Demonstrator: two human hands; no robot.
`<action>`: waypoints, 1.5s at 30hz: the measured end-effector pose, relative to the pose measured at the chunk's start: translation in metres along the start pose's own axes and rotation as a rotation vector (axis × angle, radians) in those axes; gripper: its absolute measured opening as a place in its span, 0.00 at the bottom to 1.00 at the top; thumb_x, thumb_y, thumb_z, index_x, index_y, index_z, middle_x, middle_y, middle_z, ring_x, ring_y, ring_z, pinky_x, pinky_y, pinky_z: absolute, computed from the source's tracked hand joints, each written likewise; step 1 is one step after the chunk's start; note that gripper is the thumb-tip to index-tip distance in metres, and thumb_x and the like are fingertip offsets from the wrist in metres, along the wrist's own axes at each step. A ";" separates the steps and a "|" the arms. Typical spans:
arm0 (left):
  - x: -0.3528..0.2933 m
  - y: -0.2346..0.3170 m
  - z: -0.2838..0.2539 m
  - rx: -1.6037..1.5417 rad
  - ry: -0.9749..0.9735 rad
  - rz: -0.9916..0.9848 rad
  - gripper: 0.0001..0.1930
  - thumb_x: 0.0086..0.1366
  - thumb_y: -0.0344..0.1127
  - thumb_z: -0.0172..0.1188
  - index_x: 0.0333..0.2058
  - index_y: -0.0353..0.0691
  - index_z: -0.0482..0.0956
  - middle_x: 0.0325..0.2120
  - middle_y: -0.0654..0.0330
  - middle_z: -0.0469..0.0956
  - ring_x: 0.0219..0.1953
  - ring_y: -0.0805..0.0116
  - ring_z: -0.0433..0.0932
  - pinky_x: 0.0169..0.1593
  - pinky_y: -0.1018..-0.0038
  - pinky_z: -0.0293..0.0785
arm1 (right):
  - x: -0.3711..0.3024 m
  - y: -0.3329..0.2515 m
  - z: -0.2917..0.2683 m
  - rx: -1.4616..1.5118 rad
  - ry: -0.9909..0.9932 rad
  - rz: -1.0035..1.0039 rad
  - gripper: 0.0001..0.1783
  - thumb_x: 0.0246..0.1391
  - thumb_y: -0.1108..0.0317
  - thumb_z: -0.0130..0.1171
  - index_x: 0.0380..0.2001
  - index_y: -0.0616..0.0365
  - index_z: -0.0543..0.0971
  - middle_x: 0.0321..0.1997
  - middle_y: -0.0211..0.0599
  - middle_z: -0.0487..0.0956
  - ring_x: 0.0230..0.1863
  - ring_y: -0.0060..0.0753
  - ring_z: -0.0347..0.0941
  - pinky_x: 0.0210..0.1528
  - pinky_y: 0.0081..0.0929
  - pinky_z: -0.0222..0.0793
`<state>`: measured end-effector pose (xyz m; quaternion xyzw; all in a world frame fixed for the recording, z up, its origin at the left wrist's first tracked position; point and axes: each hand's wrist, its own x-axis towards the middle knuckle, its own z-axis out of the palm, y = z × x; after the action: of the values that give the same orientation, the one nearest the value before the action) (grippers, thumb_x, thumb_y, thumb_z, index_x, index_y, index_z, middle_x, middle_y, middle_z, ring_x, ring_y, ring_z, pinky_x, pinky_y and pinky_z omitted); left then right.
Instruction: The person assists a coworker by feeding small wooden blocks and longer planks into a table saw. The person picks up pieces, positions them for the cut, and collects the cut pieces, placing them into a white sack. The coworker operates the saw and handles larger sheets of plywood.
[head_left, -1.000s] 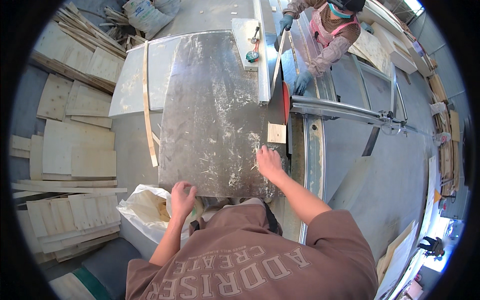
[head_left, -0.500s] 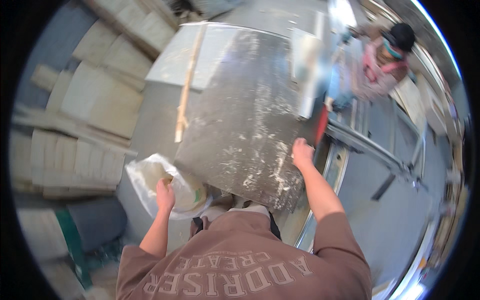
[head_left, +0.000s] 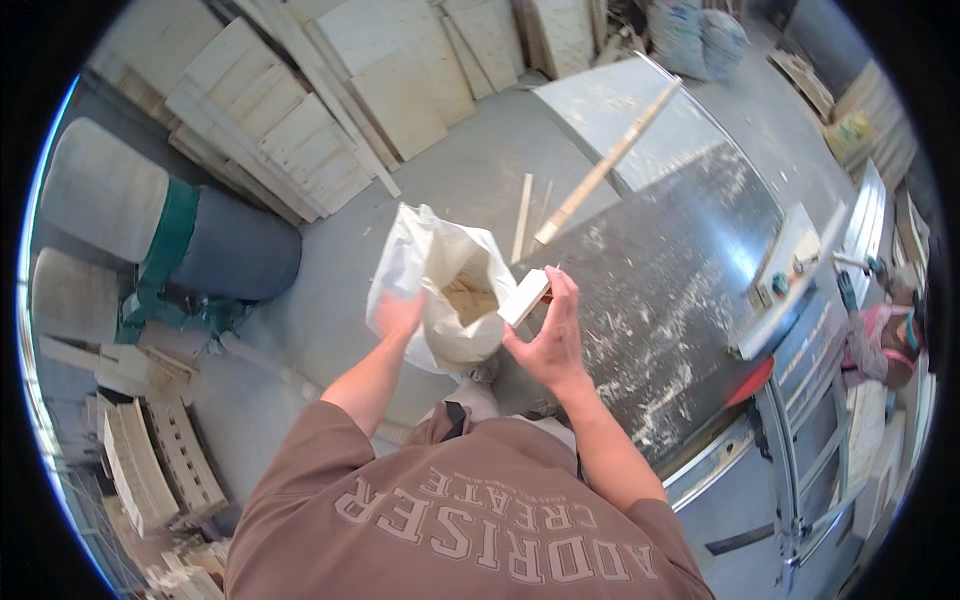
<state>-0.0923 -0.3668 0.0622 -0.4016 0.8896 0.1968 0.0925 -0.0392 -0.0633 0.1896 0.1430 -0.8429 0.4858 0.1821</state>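
Note:
A small white rectangular block [head_left: 524, 297] is pinched between the thumb and fingers of my right hand [head_left: 556, 335], at the right edge of an open white sack [head_left: 400, 252]. Tan material [head_left: 468, 298] lies inside the sack, too unclear to name. My left hand [head_left: 399, 314] is at the sack's left side and blurred, so its fingers cannot be made out. To the right spreads a dark work surface [head_left: 650, 310] strewn with pale flakes and dust.
A long wooden strip [head_left: 608, 160] lies across the far left of the work surface. Boards [head_left: 270, 110] lean beyond the sack. Large rolls [head_left: 235, 240] stand at left. A metal frame [head_left: 785, 450] is at right, with another person [head_left: 878, 345] beyond it.
My view has swung left toward the sack. The right hand has come from the dark surface to the sack and now visibly holds the white block. The left hand stays by the sack.

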 end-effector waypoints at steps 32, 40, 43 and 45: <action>-0.033 -0.156 -0.065 -0.527 -0.230 -0.273 0.18 0.61 0.36 0.52 0.40 0.29 0.85 0.41 0.38 0.85 0.50 0.36 0.83 0.55 0.48 0.77 | -0.003 0.011 0.112 -0.485 -0.827 -0.345 0.05 0.36 0.76 0.61 0.23 0.57 0.80 0.27 0.40 0.79 0.38 0.48 0.75 0.48 0.43 0.64; -0.038 -0.135 -0.089 -0.345 -0.448 0.013 0.22 0.61 0.47 0.58 0.46 0.36 0.83 0.43 0.42 0.85 0.48 0.43 0.84 0.54 0.52 0.77 | -0.030 0.001 0.088 -0.550 -0.711 -0.262 0.09 0.42 0.69 0.68 0.29 0.58 0.82 0.35 0.44 0.81 0.48 0.50 0.75 0.62 0.48 0.61; -0.043 -0.131 -0.082 -0.282 0.006 0.244 0.33 0.59 0.44 0.68 0.58 0.35 0.68 0.56 0.47 0.73 0.59 0.44 0.70 0.58 0.54 0.70 | -0.026 -0.020 0.080 -0.491 -0.687 -0.195 0.25 0.39 0.59 0.79 0.40 0.57 0.83 0.43 0.42 0.81 0.54 0.49 0.72 0.64 0.49 0.60; -0.053 -0.098 -0.102 -0.235 0.152 0.576 0.31 0.59 0.42 0.68 0.57 0.34 0.69 0.56 0.47 0.73 0.59 0.44 0.70 0.58 0.54 0.70 | -0.025 -0.036 0.065 -0.546 -0.640 -0.086 0.30 0.42 0.55 0.79 0.47 0.59 0.82 0.54 0.43 0.78 0.61 0.48 0.69 0.66 0.48 0.59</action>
<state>0.0157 -0.4327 0.1447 -0.1548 0.9423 0.2858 -0.0809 -0.0128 -0.1357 0.1765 0.2683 -0.9479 0.1677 -0.0373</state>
